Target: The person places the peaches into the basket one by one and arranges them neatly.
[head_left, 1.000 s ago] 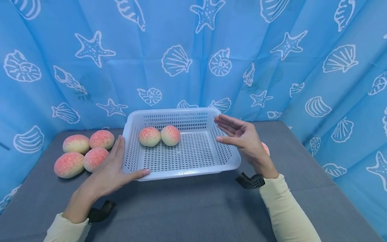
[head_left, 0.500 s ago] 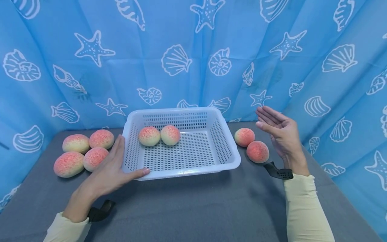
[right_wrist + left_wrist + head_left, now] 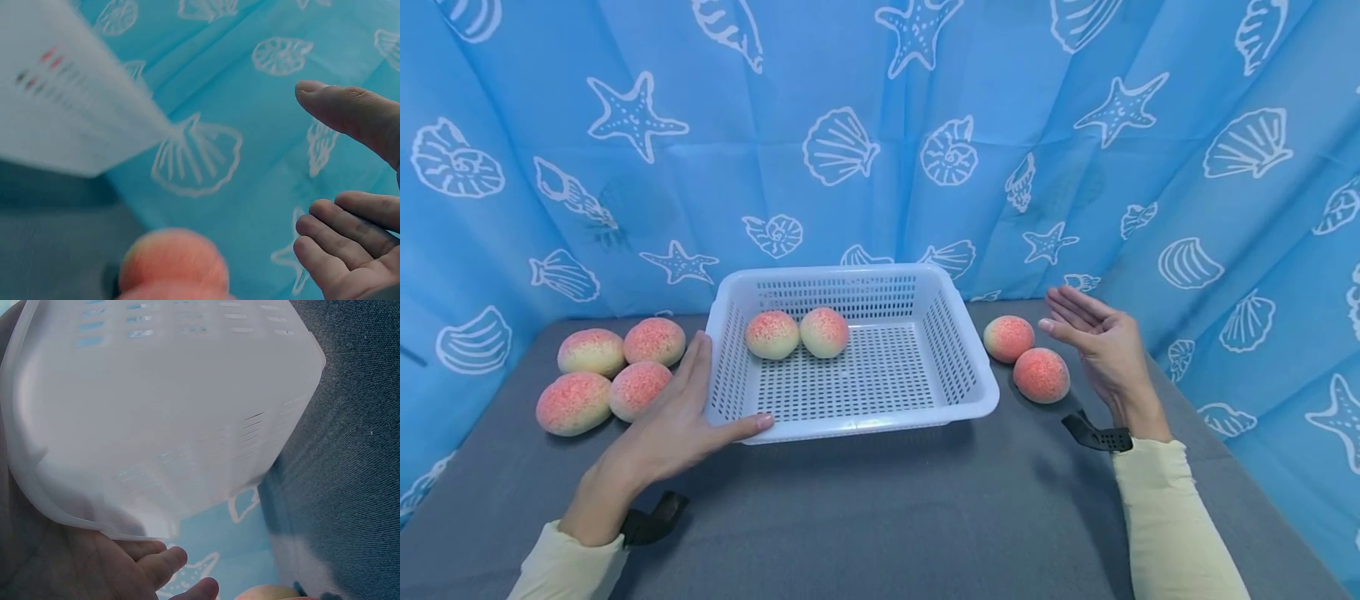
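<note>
A white perforated basket (image 3: 850, 427) stands mid-table with two pink-and-cream peaches (image 3: 797, 333) inside near its back wall. My left hand (image 3: 681, 421) lies flat against the basket's left front corner, fingers straight along the side wall and thumb along the front rim; the left wrist view shows the basket (image 3: 162, 406) pressed against the palm. My right hand (image 3: 1093, 342) hovers open, palm facing left, just right of two peaches (image 3: 1026, 357) lying on the table beside the basket. One of these peaches (image 3: 172, 262) shows blurred in the right wrist view.
Several more peaches (image 3: 610, 371) lie in a cluster left of the basket, behind my left hand. The grey table (image 3: 880, 517) is walled by a blue curtain (image 3: 880, 150) printed with shells and starfish, at the back and both sides.
My right hand left the basket's right rim and swung out to the right, uncovering the two peaches there, then sank a little. The left hand and basket stayed put.
</note>
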The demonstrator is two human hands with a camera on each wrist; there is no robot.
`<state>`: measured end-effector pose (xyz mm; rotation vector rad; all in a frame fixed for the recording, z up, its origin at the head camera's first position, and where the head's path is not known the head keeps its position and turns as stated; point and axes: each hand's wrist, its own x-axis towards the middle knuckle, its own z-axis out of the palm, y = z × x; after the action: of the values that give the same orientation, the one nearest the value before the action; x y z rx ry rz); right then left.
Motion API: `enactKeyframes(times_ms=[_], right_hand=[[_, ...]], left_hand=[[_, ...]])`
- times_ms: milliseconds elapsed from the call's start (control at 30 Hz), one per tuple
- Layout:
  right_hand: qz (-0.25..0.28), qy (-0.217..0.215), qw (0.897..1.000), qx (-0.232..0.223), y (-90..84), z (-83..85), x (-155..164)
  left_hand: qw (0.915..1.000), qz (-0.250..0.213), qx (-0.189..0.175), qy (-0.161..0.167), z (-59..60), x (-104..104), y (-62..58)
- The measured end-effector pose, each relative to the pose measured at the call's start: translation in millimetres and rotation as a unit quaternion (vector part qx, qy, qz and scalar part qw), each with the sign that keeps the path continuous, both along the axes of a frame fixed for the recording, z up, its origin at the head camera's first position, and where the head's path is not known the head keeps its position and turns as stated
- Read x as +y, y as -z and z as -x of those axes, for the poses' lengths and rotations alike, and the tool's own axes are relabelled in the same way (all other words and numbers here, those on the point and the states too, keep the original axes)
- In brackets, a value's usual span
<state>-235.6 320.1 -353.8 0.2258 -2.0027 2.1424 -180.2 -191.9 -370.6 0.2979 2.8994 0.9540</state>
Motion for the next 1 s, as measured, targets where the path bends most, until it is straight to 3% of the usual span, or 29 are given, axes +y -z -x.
enactKeyframes(times_ms=[367, 500, 800, 1000], right_hand=[[-0.078, 0.021, 0.995, -0.059, 28.5, -9.2, 27], [-0.100, 0.001, 0.992, -0.071, 41.2, -8.6, 32], [-0.090, -0.075, 0.992, -0.048, 67.9, -6.1, 43], [-0.131, -0.069, 0.987, -0.068, 79.3, -5.2, 46]], left_hand=[[1.0000, -0.002, 0.003, -0.001, 0.1, 0, 0.2], [1.0000, -0.002, -0.002, -0.001, -0.5, 0, 0.0], [1.0000, 0.001, -0.004, -0.003, -1.5, 0, -0.8], [1.0000, -0.008, 0.000, 0.001, -0.7, 0, -0.8]])
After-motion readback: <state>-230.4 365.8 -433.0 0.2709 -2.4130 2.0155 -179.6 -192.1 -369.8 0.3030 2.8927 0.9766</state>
